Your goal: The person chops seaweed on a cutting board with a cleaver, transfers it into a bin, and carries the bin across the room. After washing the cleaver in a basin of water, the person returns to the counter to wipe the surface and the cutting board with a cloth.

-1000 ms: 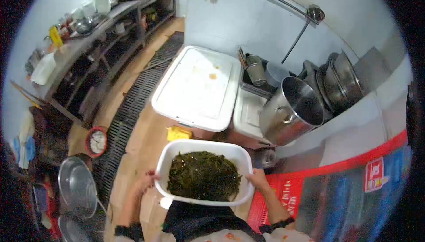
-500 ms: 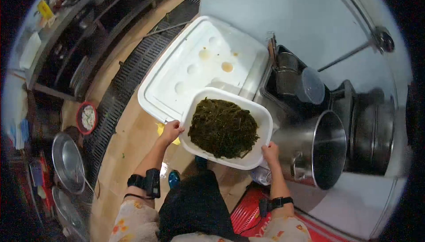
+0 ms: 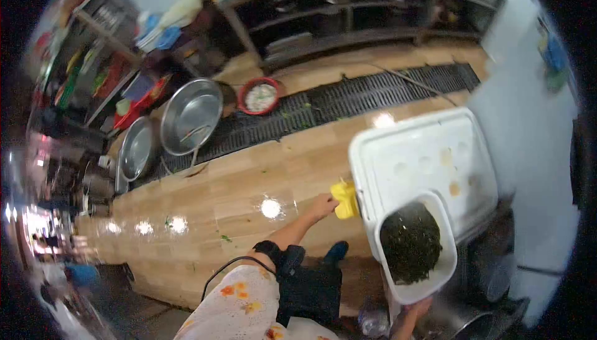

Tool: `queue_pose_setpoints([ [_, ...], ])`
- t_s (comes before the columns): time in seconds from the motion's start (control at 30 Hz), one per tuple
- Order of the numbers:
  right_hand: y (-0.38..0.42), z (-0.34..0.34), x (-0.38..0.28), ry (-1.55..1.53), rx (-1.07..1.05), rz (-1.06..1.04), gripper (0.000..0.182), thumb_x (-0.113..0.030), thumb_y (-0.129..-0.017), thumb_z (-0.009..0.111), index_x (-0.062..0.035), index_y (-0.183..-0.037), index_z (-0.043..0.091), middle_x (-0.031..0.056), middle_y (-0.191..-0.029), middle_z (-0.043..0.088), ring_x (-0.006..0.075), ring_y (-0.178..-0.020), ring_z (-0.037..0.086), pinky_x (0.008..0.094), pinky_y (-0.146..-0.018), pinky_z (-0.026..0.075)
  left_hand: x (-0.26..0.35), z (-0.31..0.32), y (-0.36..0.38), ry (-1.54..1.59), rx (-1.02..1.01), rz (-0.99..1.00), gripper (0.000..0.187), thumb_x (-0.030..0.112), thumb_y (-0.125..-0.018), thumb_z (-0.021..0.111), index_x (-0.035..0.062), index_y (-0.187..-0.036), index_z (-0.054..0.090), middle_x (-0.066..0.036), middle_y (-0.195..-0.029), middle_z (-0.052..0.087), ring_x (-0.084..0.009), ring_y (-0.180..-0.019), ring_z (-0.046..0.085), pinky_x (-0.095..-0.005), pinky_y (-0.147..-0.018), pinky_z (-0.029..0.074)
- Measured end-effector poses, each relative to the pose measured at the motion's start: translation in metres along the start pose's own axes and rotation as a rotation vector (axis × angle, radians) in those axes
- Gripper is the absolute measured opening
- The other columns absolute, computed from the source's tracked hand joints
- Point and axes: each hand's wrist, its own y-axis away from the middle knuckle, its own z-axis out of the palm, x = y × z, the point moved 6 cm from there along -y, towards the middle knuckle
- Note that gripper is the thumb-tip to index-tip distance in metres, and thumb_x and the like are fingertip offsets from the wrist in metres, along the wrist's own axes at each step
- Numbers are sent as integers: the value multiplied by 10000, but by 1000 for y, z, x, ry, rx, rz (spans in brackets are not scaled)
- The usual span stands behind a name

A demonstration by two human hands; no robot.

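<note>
A white plastic tub (image 3: 449, 259) of dark green, stringy leafy stuff (image 3: 410, 243) is at the lower right, its far part overlapping the lid of a large white chest (image 3: 429, 153). My right hand (image 3: 418, 309) grips the tub's near rim from below; most of its fingers are hidden. My left hand (image 3: 323, 206) is off the tub, out over the floor beside the chest. Its fingertips are at the edge of a yellow piece (image 3: 344, 200) on the chest's side. Blur hides whether they grip it or only come close.
A black floor grating (image 3: 311, 110) runs along shelving. On or beside it stand a red bowl with pale pieces (image 3: 260, 96) and two metal basins (image 3: 191, 116). A wet wood-patterned floor (image 3: 249, 178) reflects light. A large metal pot (image 3: 460, 324) is at lower right.
My view has swung left. My left hand has let go of the tub's rim and moved away to the yellow piece. My right hand still holds the tub.
</note>
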Motion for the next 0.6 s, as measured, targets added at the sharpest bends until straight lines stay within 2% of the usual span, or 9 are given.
queue_pose_setpoints([
  [0.07,-31,-20,58,174,47,6,342,-379,-883,471,-93,-1005,616,122,-840,650,229,-598,614,420,-426,465,-49,-61,20,-114,83,-56,273,321,-766,614,59,-702,658,-105,-632,636,-199,-571,601,-333,-554,467],
  [0.13,-4,-6,78,318,-37,76,332,-373,-876,480,-94,-997,615,117,-807,642,228,-592,610,413,-430,466,-122,-120,41,-119,131,-140,231,287,-758,622,64,-733,677,-118,-648,644,-217,-586,616,-340,-565,478],
  [0.27,79,85,92,557,-385,183,312,-362,-862,497,-97,-980,613,107,-741,624,225,-579,604,398,-439,468,-234,-242,135,74,444,-286,195,227,-772,614,51,-704,662,-125,-649,642,-208,-519,588,-365,-534,468],
  [0.33,119,138,86,667,-528,168,303,-356,-855,506,-98,-972,613,103,-708,616,223,-573,601,391,-444,469,-306,-284,165,-102,415,-139,247,222,-803,576,48,-638,634,-115,-562,590,-175,-468,549,-352,-455,433],
  [0.4,150,180,73,756,-615,131,293,-351,-848,515,-100,-964,612,98,-676,607,222,-567,598,384,-448,470,-341,-322,220,443,568,-502,270,226,-839,516,70,-639,608,-69,-553,555,-156,-443,503,-325,-382,376],
  [0.43,166,202,62,800,-644,109,289,-348,-844,519,-100,-960,612,95,-659,603,221,-564,596,381,-451,471,-371,-337,230,481,582,-509,270,226,-839,516,70,-639,608,-69,-553,555,-156,-443,503,-325,-382,376],
  [0.5,190,247,36,889,-690,81,279,-342,-837,528,-102,-952,611,91,-626,594,220,-558,593,374,-455,472,-443,-358,231,883,673,-480,287,250,-888,446,89,-693,583,-28,-590,528,-123,-425,439,-282,-337,300],
  [0.53,195,270,22,933,-706,87,275,-340,-833,533,-102,-948,610,88,-610,590,219,-555,592,370,-457,472,-437,-375,245,911,688,-492,287,250,-888,446,89,-693,583,-28,-590,528,-123,-425,439,-282,-337,300],
  [0.6,192,326,-4,1029,-732,124,266,-334,-826,541,-104,-940,610,83,-577,581,217,-548,589,363,-462,473,-396,-428,274,1309,786,-477,269,268,-916,411,100,-773,565,-19,-622,528,-99,-417,397,-252,-335,265],
])
